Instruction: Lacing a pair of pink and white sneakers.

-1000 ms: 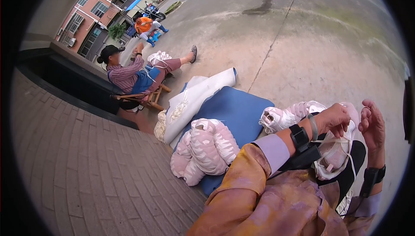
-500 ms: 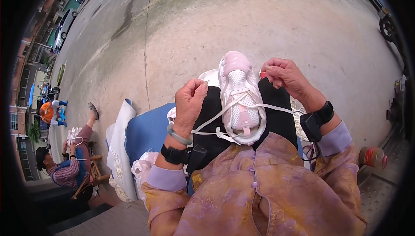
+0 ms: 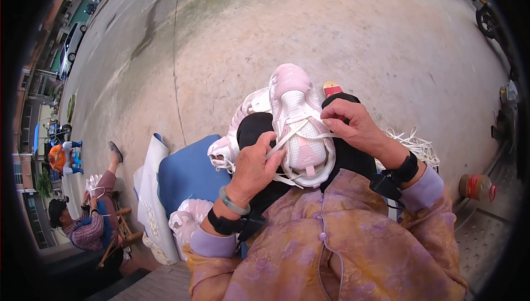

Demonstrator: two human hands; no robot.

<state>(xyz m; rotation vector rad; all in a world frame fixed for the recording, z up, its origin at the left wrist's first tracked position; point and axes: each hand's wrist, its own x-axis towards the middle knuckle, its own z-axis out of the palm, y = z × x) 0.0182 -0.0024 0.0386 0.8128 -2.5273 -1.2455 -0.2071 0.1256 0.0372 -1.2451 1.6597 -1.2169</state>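
A pink and white sneaker (image 3: pixel 293 83) rests across my lap, its toe pointing away from me and its tongue showing. A white shoelace (image 3: pixel 287 135) crosses over the tongue and passes through the eyelet edges on both sides. My left hand (image 3: pixel 255 163) is closed at the shoe's left side, the lace pinched between thumb and fingers. Against the right eyelet edge, my right hand (image 3: pixel 353 127) is closed too, thumb and forefinger together on the lace. Its fingertips partly hide the lace end there.
More pink and white sneakers (image 3: pixel 222 152) lie at my left, beside a blue sheet (image 3: pixel 190 163). A bundle of white laces (image 3: pixel 417 149) is at my right, with a plastic bottle (image 3: pixel 476 187) farther out. At far left a seated person (image 3: pixel 88 224) handles a shoe.
Both hands have come down and inward to the shoe from raised positions on either side. The lace ends, stretched outward before, are now drawn in close to the eyelets.
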